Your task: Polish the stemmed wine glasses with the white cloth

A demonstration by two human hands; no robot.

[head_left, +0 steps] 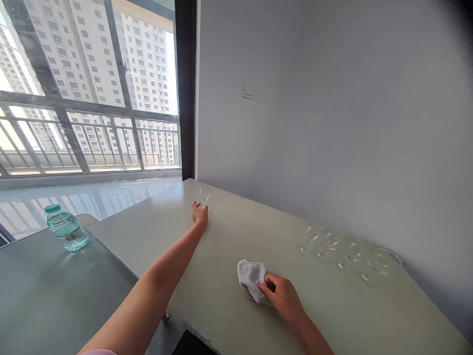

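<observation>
Far out on the pale table (225, 231), my left hand (200, 215) is stretched to a clear stemmed glass (205, 191) standing near the far corner. Its fingers are apart at the foot of the glass; whether they touch it I cannot tell. Close to me, my right hand (284, 295) pinches a light grey cloth (251, 277) between thumb and fingers, low over the tabletop. The cloth is bunched.
Several clear glasses (343, 251) stand along the wall side at the right. On a lower grey table (40, 286) at the left is a water bottle (66, 228) with a teal cap. A wall (332, 123) borders the table, and a large window (92, 98) lies beyond.
</observation>
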